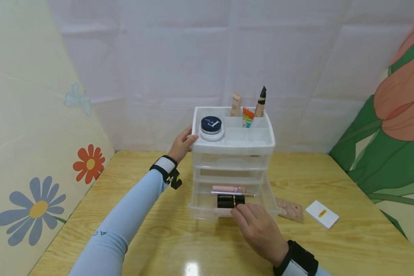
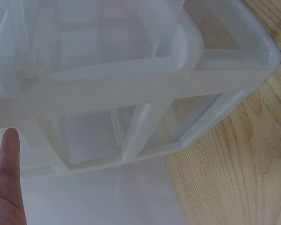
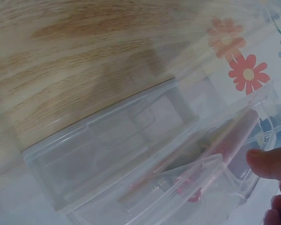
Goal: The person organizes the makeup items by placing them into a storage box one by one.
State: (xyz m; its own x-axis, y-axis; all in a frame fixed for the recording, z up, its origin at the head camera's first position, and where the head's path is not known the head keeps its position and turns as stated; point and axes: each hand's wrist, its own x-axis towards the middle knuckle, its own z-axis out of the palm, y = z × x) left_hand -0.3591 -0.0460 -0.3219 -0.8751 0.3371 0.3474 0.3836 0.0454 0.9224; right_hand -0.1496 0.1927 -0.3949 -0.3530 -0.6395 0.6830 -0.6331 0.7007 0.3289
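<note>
A white plastic drawer organizer (image 1: 232,148) stands on the table, its clear bottom drawer (image 1: 201,210) pulled out. My left hand (image 1: 183,143) braces its upper left side, fingers extended along the wall. At the drawer's front edge, my right hand (image 1: 258,230) grips the rim with curled fingers; its thumb (image 3: 269,163) lies at that front in the right wrist view. Inside the drawer are a pink tube (image 1: 227,188), a slim pencil-like stick (image 1: 232,193) and black cosmetic tubes (image 1: 225,201) with a gold band. A pink item (image 1: 222,211) lies along the front.
On the organizer's top are a dark-lidded round jar (image 1: 211,124), a beige tube (image 1: 236,104), a small orange-and-green tube (image 1: 247,118) and a black-capped bottle (image 1: 261,101). Right of the drawer lie a brownish flat card (image 1: 290,210) and a white box (image 1: 322,214).
</note>
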